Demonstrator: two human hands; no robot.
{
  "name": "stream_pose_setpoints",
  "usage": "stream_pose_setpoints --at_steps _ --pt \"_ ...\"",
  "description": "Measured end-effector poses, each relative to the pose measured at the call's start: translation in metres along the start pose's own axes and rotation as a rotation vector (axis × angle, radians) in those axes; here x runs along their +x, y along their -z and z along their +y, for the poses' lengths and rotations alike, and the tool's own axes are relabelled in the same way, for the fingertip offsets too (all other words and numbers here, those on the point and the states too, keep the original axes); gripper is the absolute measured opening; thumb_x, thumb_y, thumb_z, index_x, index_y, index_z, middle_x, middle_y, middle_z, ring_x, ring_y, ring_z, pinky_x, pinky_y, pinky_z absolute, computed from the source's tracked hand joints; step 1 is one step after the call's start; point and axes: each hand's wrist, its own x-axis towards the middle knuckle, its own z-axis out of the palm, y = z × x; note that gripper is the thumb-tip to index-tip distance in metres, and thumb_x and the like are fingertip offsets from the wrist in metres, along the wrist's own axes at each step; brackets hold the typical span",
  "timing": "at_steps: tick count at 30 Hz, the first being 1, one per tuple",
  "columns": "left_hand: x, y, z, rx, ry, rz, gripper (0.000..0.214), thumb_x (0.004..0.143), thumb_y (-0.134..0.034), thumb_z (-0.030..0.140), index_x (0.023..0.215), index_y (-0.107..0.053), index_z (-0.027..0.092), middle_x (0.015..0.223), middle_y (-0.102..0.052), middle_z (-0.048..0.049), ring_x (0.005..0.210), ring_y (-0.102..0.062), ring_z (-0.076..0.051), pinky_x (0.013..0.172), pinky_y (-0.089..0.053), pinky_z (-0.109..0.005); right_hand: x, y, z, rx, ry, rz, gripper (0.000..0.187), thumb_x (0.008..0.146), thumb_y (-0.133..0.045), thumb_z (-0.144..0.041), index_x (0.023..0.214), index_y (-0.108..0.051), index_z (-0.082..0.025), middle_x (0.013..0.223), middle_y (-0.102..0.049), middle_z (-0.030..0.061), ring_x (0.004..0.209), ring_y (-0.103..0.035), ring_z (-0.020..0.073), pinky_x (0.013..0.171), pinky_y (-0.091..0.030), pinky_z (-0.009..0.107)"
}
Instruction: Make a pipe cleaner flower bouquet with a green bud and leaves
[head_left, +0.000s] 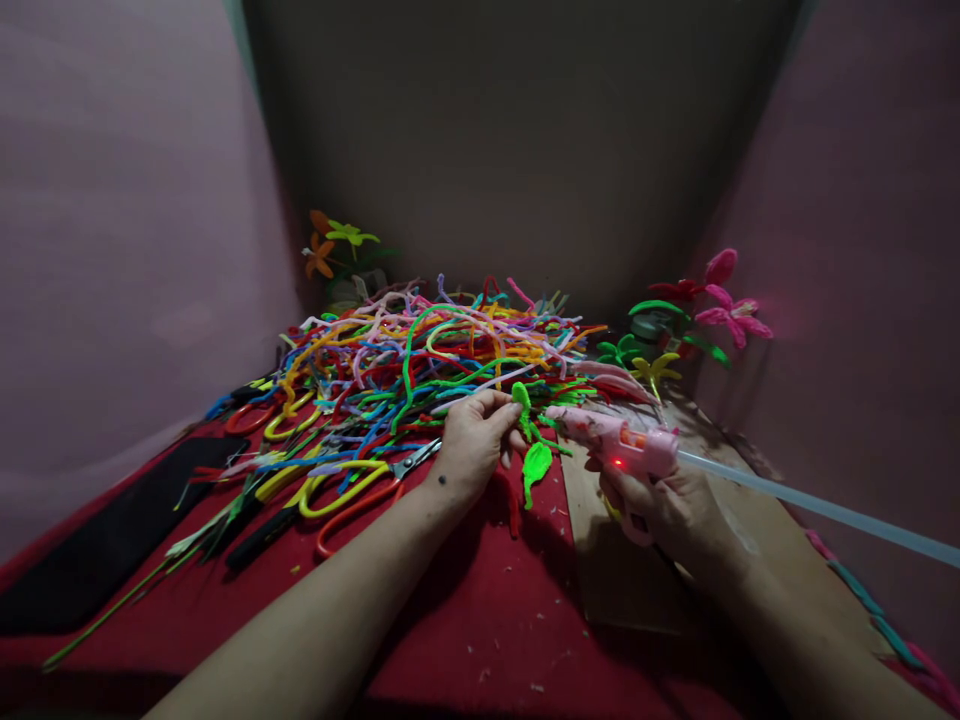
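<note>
Between the thumb and fingers of my left hand is a bright green pipe-cleaner leaf piece, held above the table. A second green pipe-cleaner leaf hangs just below; whether the two are joined is hard to tell. My right hand is wrapped round a pink hot glue gun, its red light glowing. The gun's nozzle points left, close to the green piece. A long translucent glue stick sticks out of its back. Below the leaves lies a short red pipe cleaner.
A large heap of coloured pipe cleaners covers the back of the red table. Scissors with yellow and orange handles lie left, near a black mat. Cardboard lies right. Pipe-cleaner flowers stand at both back corners.
</note>
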Motion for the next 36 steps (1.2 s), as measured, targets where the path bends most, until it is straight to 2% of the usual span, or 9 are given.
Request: stream_pose_setpoints --at_steps 6,12,21,30,36 --pt "-0.0005 -0.0006 0.0008 0.019 -0.005 0.005 0.012 0.072 -0.059 0.024 0.073 -0.05 0.016 0.04 -0.055 0.0048 0.027 -0.039 -0.006 0.03 -0.027 -0.016 -0.0009 -0.002 -0.0013 0.003 -0.067 0.016 0.023 0.075 -0.06 -0.042 0.076 -0.064 -0.019 0.055 -0.054 0.0001 0.041 -0.044 0.0101 0.034 -0.034 0.022" --pt "0.0004 -0.0005 0.0006 0.021 -0.008 0.004 0.013 0.071 -0.06 0.024 0.072 -0.05 0.016 0.04 -0.055 0.0049 0.027 -0.039 -0.005 0.03 -0.028 -0.016 -0.0014 0.0003 -0.0014 0.0 -0.108 -0.023 0.023 0.076 -0.058 -0.042 0.071 -0.062 -0.02 0.063 -0.059 0.0022 0.046 -0.05 0.0117 0.036 -0.037 0.022" --pt "0.0016 -0.0012 0.0009 0.031 -0.003 0.033 0.01 0.07 -0.06 0.022 0.069 -0.051 0.016 0.039 -0.052 0.0057 0.028 -0.037 -0.005 0.03 -0.027 -0.016 -0.0018 -0.0007 -0.0017 -0.009 -0.132 -0.027 0.029 0.074 -0.059 -0.047 0.069 -0.059 -0.018 0.058 -0.055 0.0007 0.044 -0.046 0.0096 0.035 -0.034 0.021" --pt "-0.0005 -0.0007 0.0014 0.029 -0.017 0.039 0.011 0.07 -0.06 0.023 0.067 -0.051 0.017 0.039 -0.05 0.0066 0.027 -0.037 -0.004 0.031 -0.027 -0.015 -0.0016 -0.0011 -0.0032 -0.056 -0.078 -0.005 0.024 0.074 -0.059 -0.043 0.068 -0.061 -0.02 0.052 -0.051 0.0 0.043 -0.044 0.0106 0.036 -0.036 0.023" --pt "0.0008 0.0003 -0.0005 0.006 -0.023 0.036 0.013 0.069 -0.061 0.025 0.067 -0.05 0.017 0.039 -0.051 0.0063 0.026 -0.036 -0.005 0.03 -0.026 -0.016 -0.002 -0.0015 -0.0046 -0.051 -0.118 -0.02 0.023 0.073 -0.06 -0.041 0.068 -0.06 -0.019 0.052 -0.049 -0.0005 0.042 -0.041 0.01 0.035 -0.034 0.022"
